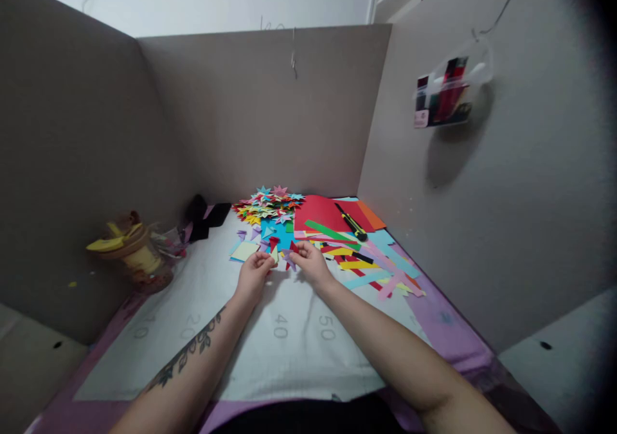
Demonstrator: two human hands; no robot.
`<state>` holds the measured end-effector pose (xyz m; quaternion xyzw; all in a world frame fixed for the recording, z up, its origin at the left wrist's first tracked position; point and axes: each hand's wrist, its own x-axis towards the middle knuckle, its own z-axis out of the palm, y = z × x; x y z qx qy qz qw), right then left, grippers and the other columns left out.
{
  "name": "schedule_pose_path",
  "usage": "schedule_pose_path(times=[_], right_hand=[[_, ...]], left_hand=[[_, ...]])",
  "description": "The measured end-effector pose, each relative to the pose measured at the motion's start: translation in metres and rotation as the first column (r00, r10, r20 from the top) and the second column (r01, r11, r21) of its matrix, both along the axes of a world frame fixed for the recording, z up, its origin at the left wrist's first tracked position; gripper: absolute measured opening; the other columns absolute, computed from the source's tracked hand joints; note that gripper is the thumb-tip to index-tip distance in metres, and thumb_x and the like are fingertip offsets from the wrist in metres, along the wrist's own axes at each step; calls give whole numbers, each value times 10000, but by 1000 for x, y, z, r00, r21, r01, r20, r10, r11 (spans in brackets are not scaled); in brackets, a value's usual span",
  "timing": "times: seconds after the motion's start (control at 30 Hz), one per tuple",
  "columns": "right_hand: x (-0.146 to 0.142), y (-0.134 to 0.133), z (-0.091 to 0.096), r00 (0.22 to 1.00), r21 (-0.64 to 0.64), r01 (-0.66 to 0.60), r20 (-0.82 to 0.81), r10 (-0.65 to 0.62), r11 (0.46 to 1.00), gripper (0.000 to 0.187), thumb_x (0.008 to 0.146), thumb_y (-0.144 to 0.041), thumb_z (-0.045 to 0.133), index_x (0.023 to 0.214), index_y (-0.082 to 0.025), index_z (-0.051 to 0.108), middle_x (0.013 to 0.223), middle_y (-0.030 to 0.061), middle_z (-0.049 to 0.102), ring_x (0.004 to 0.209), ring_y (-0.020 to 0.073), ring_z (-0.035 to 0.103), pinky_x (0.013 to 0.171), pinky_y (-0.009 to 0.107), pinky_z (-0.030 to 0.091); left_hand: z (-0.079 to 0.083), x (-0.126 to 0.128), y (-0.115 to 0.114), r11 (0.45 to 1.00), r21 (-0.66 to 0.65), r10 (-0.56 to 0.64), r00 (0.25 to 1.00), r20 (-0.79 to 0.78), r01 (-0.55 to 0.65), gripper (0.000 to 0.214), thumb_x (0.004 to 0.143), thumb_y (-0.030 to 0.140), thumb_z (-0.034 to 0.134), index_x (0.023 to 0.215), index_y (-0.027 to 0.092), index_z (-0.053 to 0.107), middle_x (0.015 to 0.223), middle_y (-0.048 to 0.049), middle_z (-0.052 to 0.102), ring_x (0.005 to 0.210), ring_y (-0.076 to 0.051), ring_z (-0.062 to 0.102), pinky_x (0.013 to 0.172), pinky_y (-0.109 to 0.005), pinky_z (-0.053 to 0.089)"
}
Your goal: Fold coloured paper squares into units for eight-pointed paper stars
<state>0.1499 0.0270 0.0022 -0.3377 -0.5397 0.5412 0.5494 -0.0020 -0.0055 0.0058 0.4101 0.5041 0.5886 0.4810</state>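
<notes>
My left hand [254,273] is closed in a pinch on a small pale yellow folded paper piece [274,254]. Close to its right, my right hand [312,265] pinches a small purple folded paper piece [292,260]. Red folded paper shows right by the fingertips of both hands; whether it is held or joined to the other pieces I cannot tell. Just beyond lie loose purple folded pieces [241,235] and a stack of pale square papers [245,251]. A heap of many-coloured folded paper stars [267,204] rests farther back.
Red paper sheets [315,212] lie at the back right, with a yellow-and-black utility knife [354,224] on top. Coloured paper strips [369,267] spread to the right. A yellow pot [139,254] stands left. Grey partitions [270,112] enclose the table; a plastic bag [450,93] hangs right.
</notes>
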Motion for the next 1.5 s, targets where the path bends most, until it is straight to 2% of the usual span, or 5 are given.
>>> schedule_pose_path(times=[0.23,0.47,0.73,1.17,1.5], right_hand=[[0,-2,-1,999,32,44,8,-44,999,189,693,-315,607,818,-204,519,680,-22,595,620,151,572,569,245,421],[0,-4,-2,990,70,97,93,-104,993,134,710,-279,582,780,-195,506,693,-18,586,614,142,545,549,236,388],[0,-5,-1,981,106,112,150,-127,988,94,729,-273,551,735,-190,506,669,-28,544,603,131,504,550,233,367],[-1,-7,-4,964,153,137,208,-168,979,199,710,-296,578,622,-197,429,584,-62,399,560,107,375,533,226,296],[-1,-6,-4,963,112,81,246,-107,990,200,697,-318,590,602,-174,490,571,-47,453,563,108,399,542,227,305]], left_hand=[[5,3,-3,993,118,12,994,-108,1,455,693,311,653,1112,212,505,716,37,592,632,-121,602,587,-211,428],[11,6,-6,977,207,23,957,-290,40,114,741,291,578,754,179,559,723,11,587,693,-136,576,679,-244,437],[15,4,-9,978,207,70,930,-361,7,127,709,294,624,731,169,616,706,4,600,614,-122,503,585,-221,382],[15,8,-11,986,159,9,951,-308,42,142,697,297,622,698,159,591,597,20,593,533,-102,507,526,-204,379],[16,7,-11,992,123,1,952,-306,39,196,657,331,670,713,154,604,589,7,624,514,-109,532,506,-206,396]])
